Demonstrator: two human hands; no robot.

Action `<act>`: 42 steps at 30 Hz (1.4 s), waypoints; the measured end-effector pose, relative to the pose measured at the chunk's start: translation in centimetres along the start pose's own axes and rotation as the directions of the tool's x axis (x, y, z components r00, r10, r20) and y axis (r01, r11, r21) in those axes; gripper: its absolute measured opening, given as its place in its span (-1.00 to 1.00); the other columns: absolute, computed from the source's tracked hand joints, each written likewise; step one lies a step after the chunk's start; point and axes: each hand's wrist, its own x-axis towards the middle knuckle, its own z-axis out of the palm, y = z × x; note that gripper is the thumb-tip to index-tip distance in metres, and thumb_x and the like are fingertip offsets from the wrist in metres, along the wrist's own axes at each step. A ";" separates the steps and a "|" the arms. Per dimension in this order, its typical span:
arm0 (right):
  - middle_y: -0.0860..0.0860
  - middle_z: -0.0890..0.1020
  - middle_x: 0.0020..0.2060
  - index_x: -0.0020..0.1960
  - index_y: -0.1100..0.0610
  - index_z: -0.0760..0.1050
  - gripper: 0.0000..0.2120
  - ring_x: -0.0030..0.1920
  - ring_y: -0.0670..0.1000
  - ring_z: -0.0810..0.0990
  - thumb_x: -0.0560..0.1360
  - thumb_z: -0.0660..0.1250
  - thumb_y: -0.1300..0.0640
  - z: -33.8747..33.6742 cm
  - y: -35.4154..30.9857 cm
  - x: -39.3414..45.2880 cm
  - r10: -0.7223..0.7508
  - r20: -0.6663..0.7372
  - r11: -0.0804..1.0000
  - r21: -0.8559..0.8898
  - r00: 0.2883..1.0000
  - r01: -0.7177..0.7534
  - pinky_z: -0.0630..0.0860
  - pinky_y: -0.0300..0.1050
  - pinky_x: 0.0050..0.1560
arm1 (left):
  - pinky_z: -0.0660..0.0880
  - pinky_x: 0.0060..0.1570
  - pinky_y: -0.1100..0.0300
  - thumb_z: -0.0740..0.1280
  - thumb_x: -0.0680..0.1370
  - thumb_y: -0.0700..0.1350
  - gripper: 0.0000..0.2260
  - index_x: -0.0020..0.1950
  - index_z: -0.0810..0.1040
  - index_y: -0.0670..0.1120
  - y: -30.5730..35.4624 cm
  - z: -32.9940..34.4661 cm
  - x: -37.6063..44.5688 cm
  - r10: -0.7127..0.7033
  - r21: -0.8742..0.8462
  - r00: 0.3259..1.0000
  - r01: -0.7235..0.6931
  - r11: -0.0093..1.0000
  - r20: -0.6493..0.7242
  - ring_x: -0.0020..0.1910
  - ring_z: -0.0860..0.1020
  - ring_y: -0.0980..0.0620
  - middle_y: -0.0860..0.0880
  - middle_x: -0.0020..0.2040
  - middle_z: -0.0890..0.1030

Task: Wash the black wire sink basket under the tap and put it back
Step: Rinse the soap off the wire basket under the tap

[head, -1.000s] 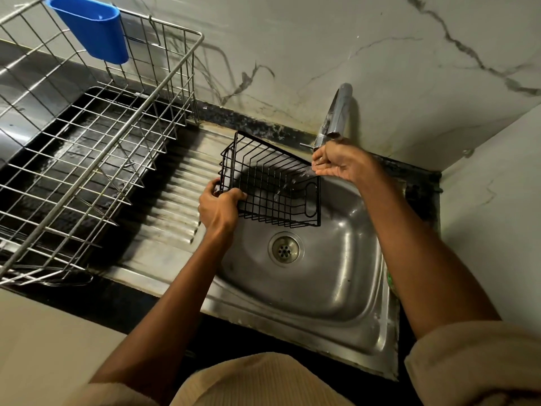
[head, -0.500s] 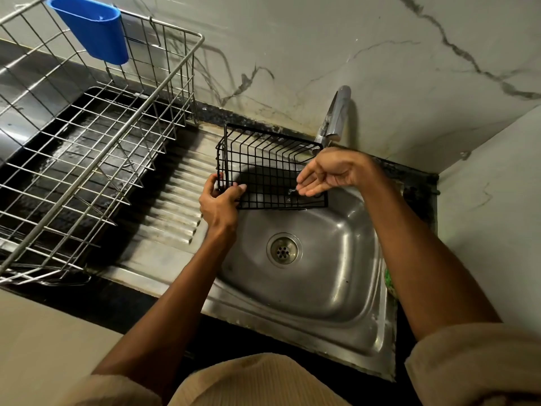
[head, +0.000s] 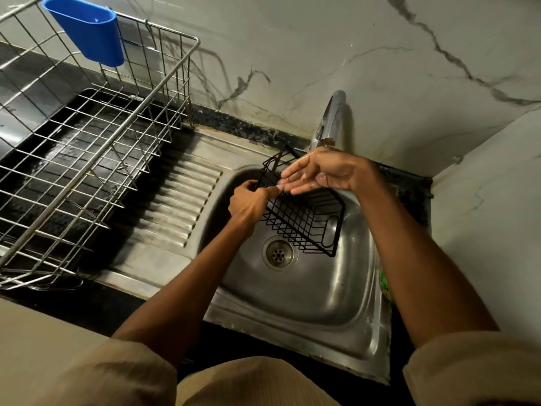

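The black wire sink basket [head: 304,224] hangs tilted over the steel sink [head: 316,291], below the chrome tap [head: 332,118]. My left hand [head: 248,202] grips the basket's left edge with curled fingers. My right hand [head: 325,172] is wet, with fingers straight, and lies flat across the basket's upper side just under the tap's spout. Much of the basket's top is hidden behind that hand.
A large steel wire dish rack [head: 87,148] with a blue plastic cup holder [head: 87,33] stands on the left. The ribbed drainboard [head: 178,206] lies between rack and sink bowl. The drain [head: 278,253] is open. Marble walls close the back and right.
The basket has been turned and tipped lower into the bowl. My right hand left the tap handle and now lies flat with straight fingers on the basket. My left hand moved right with it.
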 end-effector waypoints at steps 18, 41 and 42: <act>0.31 0.63 0.11 0.05 0.35 0.56 -0.59 0.14 0.20 0.66 0.44 0.00 0.53 -1.0 -0.1 0.3 -0.098 -0.200 0.995 -0.051 0.975 0.089 0.63 -0.01 0.13 | 0.55 -0.01 0.08 0.48 0.31 0.23 -0.41 0.18 0.52 -0.12 1.8 3.6 0.3 0.213 0.557 0.976 -0.207 0.804 0.056 0.03 0.60 -0.10 -0.07 0.01 0.63; 0.27 0.67 -0.05 0.08 0.39 0.56 -0.68 -0.06 0.18 0.72 0.46 0.14 0.59 -0.3 3.0 1.6 -0.174 -0.516 0.954 0.124 0.839 0.274 0.69 -0.06 -0.12 | 0.46 -0.14 0.27 0.50 0.36 0.13 -0.51 0.23 0.57 0.00 1.7 1.2 -0.2 0.453 0.510 0.847 -0.529 0.678 0.277 -0.12 0.63 0.06 0.09 -0.09 0.65; 0.28 0.68 -0.10 0.02 0.38 0.57 -0.70 -0.11 0.17 0.73 0.45 0.16 0.58 -0.4 3.4 1.9 -0.172 -0.567 0.951 0.117 0.805 0.286 0.69 -0.08 -0.18 | 0.47 -0.14 0.27 0.50 0.36 0.10 -0.50 0.26 0.57 -0.02 1.6 1.0 -0.1 0.452 0.510 0.846 -0.532 0.676 0.283 -0.11 0.63 0.05 0.09 -0.09 0.65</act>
